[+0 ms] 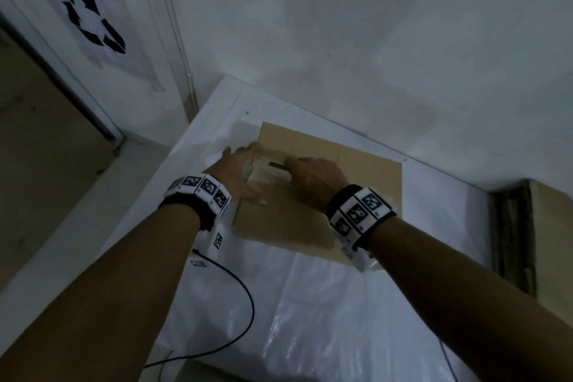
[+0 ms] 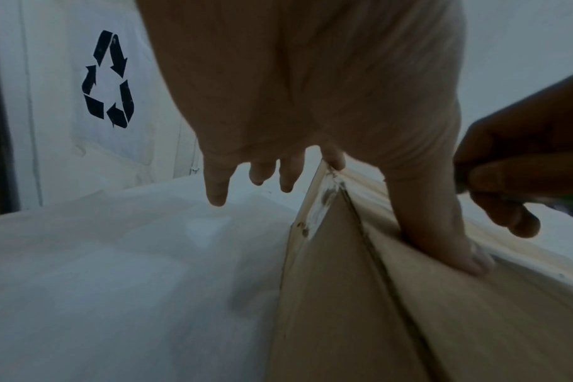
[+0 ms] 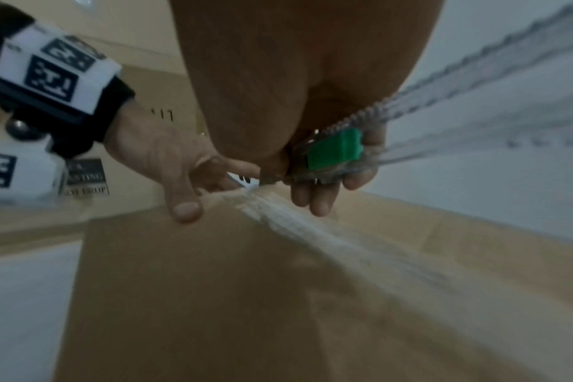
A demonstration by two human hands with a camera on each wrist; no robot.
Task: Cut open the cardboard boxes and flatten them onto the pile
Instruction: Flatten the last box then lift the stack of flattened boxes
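Note:
A brown cardboard box (image 1: 279, 220) stands on the white table, with a clear tape seam (image 3: 311, 232) along its top. My left hand (image 1: 242, 170) rests over the box's far left corner; its thumb (image 2: 442, 232) presses on the top face and the other fingers hang fairly straight past the edge. My right hand (image 1: 313, 177) grips a utility cutter (image 3: 331, 152) with a green slider. The cutter's tip sits at the far end of the tape seam, close to the left fingers. A flattened cardboard sheet (image 1: 366, 164) lies under and behind the box.
Clear plastic sheeting covers the table (image 1: 341, 319). A stack of cardboard (image 1: 552, 242) stands at the table's right end. The white wall is just behind the box, and a recycling sign (image 1: 90, 12) hangs on the left. A black cable (image 1: 245, 304) trails off the front edge.

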